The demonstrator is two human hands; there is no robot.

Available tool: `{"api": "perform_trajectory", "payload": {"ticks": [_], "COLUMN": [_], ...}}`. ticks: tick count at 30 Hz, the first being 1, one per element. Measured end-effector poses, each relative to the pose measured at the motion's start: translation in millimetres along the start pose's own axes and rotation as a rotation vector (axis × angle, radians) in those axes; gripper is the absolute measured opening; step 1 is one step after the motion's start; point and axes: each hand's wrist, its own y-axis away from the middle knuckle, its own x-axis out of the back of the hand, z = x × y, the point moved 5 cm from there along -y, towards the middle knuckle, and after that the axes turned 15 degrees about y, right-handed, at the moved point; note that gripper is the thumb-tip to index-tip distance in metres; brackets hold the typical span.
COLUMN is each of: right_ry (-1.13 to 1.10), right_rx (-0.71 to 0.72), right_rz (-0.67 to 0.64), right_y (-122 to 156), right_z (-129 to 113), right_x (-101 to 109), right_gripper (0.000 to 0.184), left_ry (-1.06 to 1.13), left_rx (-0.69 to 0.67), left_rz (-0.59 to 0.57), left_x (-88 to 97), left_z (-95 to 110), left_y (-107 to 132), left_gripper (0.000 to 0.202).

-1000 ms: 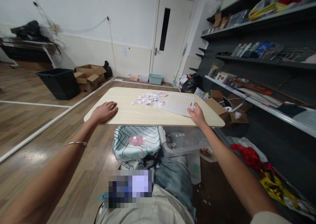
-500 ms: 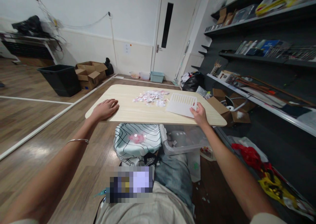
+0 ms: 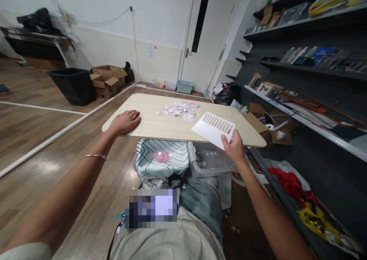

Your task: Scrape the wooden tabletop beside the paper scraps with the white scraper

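Note:
A heap of small white and pinkish paper scraps (image 3: 180,111) lies on the light wooden tabletop (image 3: 150,127). My left hand (image 3: 126,122) rests palm down on the left part of the board, fingers stretched out, holding nothing. In my right hand (image 3: 233,147) is a white plastic scraper (image 3: 213,130) with a row of long slots. My thumb presses on its face near the right corner. The scraper is tilted, its lower edge reaching past the near edge of the board. It is to the right of the heap, apart from most of the scraps.
Below the board are a patterned cloth-covered seat (image 3: 149,162) with pink bits on it and a clear plastic bin (image 3: 212,171) with a few scraps inside. A black bin (image 3: 73,88) and cardboard boxes (image 3: 107,82) stand at left. Dark shelves (image 3: 304,80) line the right.
My right hand has drawn the scraper slightly toward me and turned it, so its lower edge now overhangs the board. My left hand stays flat. The camera view has shifted slightly.

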Motion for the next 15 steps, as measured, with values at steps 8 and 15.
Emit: {"api": "perform_trajectory", "payload": {"ticks": [8, 15], "right_ry": [-0.169, -0.176], "right_rx": [-0.082, -0.136], "right_rz": [-0.050, 0.087], "right_y": [29, 41], "right_z": [-20, -3], "right_x": [-10, -7], "right_gripper": [0.048, 0.045], "left_ry": [0.047, 0.057], "left_rx": [-0.027, -0.006], "left_rz": [0.002, -0.008], "left_x": [1.8, 2.7], "left_z": [3, 6], "left_y": [4, 6], "left_gripper": [0.060, 0.058]}}
